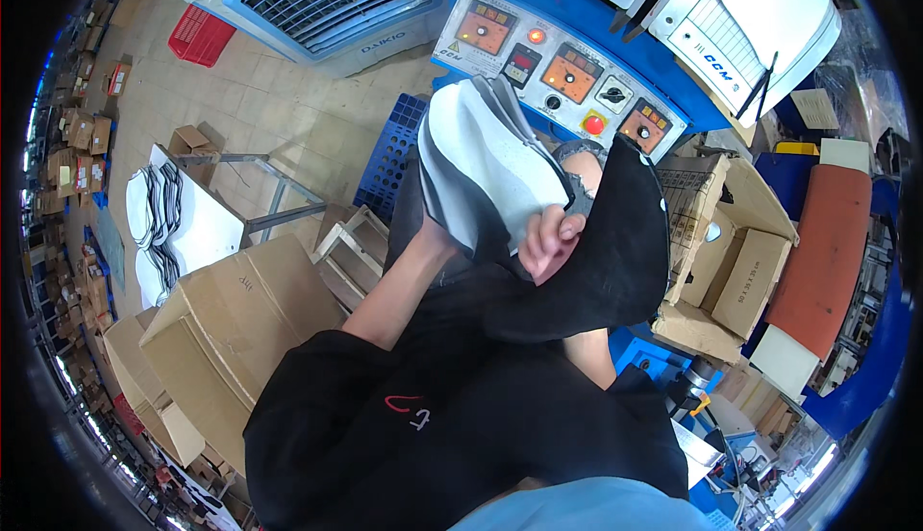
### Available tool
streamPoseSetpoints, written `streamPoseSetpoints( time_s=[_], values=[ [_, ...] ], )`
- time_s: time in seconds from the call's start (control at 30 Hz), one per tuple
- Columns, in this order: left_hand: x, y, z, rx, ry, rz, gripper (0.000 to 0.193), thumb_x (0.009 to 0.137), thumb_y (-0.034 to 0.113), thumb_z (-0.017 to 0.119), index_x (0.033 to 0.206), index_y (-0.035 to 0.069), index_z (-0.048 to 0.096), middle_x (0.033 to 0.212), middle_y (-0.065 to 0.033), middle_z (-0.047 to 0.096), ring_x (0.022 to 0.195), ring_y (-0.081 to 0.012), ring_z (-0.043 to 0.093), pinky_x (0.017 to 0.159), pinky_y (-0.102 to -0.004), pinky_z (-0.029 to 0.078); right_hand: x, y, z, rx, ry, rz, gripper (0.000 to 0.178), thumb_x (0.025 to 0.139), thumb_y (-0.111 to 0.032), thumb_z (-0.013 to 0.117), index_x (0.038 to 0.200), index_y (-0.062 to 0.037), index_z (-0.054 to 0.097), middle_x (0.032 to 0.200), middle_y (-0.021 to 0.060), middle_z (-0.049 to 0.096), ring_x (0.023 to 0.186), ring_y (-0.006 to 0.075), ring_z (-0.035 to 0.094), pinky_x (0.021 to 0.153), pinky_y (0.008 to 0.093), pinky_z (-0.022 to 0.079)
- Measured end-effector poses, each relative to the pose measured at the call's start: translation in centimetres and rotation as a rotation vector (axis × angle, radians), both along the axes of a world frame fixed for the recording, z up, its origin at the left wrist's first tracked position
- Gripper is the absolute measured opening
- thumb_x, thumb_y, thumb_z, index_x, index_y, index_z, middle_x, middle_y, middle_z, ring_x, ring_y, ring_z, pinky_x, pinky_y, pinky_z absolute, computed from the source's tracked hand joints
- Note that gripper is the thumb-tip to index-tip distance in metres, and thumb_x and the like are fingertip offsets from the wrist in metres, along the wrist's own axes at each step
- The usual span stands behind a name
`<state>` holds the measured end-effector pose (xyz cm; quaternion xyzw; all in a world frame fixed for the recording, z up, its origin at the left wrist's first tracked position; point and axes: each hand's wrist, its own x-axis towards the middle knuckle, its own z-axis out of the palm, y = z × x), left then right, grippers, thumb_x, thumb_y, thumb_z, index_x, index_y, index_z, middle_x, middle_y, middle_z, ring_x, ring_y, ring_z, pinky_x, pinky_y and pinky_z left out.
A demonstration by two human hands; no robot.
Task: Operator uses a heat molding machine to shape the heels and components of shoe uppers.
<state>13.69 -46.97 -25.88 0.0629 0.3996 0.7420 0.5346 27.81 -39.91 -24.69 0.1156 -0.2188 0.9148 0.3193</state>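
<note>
A fanned stack of white and grey sole-shaped sheets (pixel 500 161) stands tilted above my lap. My left hand (pixel 437 235) grips its lower left side, with most of the fingers hidden behind the sheets. At the lower right end of the stack, my right hand (pixel 550 243) has its fingers curled in. Whether they pinch a sheet or the black piece is not visible. A black boot-shaped soft piece (pixel 615 252), with small pale spots along its outer edge, covers my right wrist and part of that forearm.
Ahead stands a blue machine with a control panel (pixel 567 79) of dials and buttons. An open carton (pixel 735 262) is at right, another carton (pixel 255 315) at left. More sole-shaped pieces lie on a white-topped stand (pixel 197 233). A blue plastic crate (pixel 389 156) and an air cooler (pixel 327 12) stand beyond.
</note>
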Motion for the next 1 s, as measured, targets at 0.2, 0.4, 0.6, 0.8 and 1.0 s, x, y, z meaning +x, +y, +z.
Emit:
streamPoseSetpoints(
  time_s=[0.2,0.4,0.6,0.8,1.0],
  values=[
    [0.4,-0.3,1.7,-0.033,0.086,-0.151,0.090,0.087,0.072,0.021,0.143,0.002,0.021,0.135,-0.0165,0.042,0.123,-0.0268,0.044,0.101,-0.0394,0.038,0.8,-0.3,0.5,-0.128,-0.394,-0.071,0.022,0.092,-0.020,0.048,0.100,-0.0019,0.057,0.091,0.0124,0.053,0.079,0.0214,0.052,0.065,0.0295,0.046],
    [0.6,0.1,2.1,0.212,0.092,-0.492,0.080,0.093,0.062,0.023,0.125,-0.007,0.048,0.122,-0.0160,0.056,0.115,-0.0230,0.052,0.103,-0.0326,0.035,2.6,1.0,-0.1,0.487,-1.173,-0.131,0.023,0.093,-0.012,0.048,0.110,-0.0021,0.059,0.097,0.0097,0.060,0.081,0.0155,0.057,0.075,0.0256,0.046],
    [1.4,-0.2,0.7,0.065,0.280,-0.354,0.064,0.098,0.049,0.029,0.125,-0.006,0.048,0.123,-0.0149,0.055,0.117,-0.0215,0.051,0.104,-0.0316,0.033,2.5,1.2,-0.2,0.239,-1.050,-0.232,0.024,0.093,-0.011,0.047,0.112,-0.0008,0.058,0.100,0.0103,0.061,0.085,0.0153,0.058,0.078,0.0259,0.047],
    [0.5,-0.6,-1.9,-0.042,0.091,-0.473,0.057,0.099,0.041,0.033,0.125,-0.008,0.044,0.127,-0.0145,0.050,0.120,-0.0203,0.045,0.104,-0.0336,0.032,2.9,1.7,0.1,-0.004,-0.922,-0.338,0.025,0.093,-0.010,0.046,0.114,0.0004,0.057,0.102,0.0109,0.062,0.089,0.0151,0.060,0.081,0.0262,0.047],
    [0.8,-1.7,-1.9,-0.117,-0.032,-0.376,0.060,0.097,0.041,0.042,0.127,-0.010,0.041,0.131,-0.0138,0.045,0.125,-0.0182,0.038,0.105,-0.0335,0.029,4.3,2.7,2.2,-0.255,-0.979,-0.210,0.041,0.098,-0.030,0.043,0.116,0.0043,0.055,0.112,0.0137,0.061,0.099,0.0193,0.060,0.088,0.0299,0.047]
  ],
)
